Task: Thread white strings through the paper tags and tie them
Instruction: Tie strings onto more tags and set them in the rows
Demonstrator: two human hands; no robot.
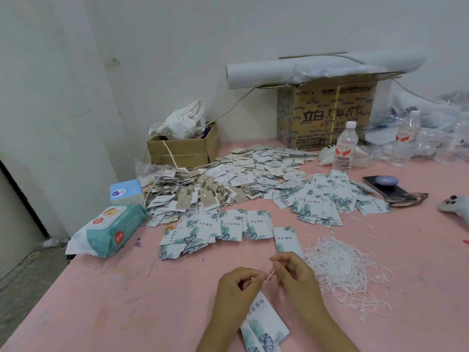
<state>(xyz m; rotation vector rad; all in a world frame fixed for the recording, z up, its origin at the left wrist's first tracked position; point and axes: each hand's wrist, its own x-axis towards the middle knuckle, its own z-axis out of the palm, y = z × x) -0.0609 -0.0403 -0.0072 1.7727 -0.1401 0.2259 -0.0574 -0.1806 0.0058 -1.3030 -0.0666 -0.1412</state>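
My left hand [237,288] and my right hand [291,271] meet low in the middle of the pink table [152,301]. Both pinch a short white string [270,275] stretched between their fingertips. Below them hang white paper tags with green leaf print [264,326], partly hidden by my left wrist. A tangled heap of white strings [345,265] lies just right of my right hand. Loose leaf-print tags [223,229] spread across the table beyond my hands, one tag [288,241] lying right behind my right hand.
A big pile of tags [253,174], some strung, covers the table's middle. Wet wipes [109,231] and a tissue pack [125,191] sit left. Cardboard boxes [182,148] [327,115], water bottles [345,146], a phone [385,185] and glasses stand behind and right.
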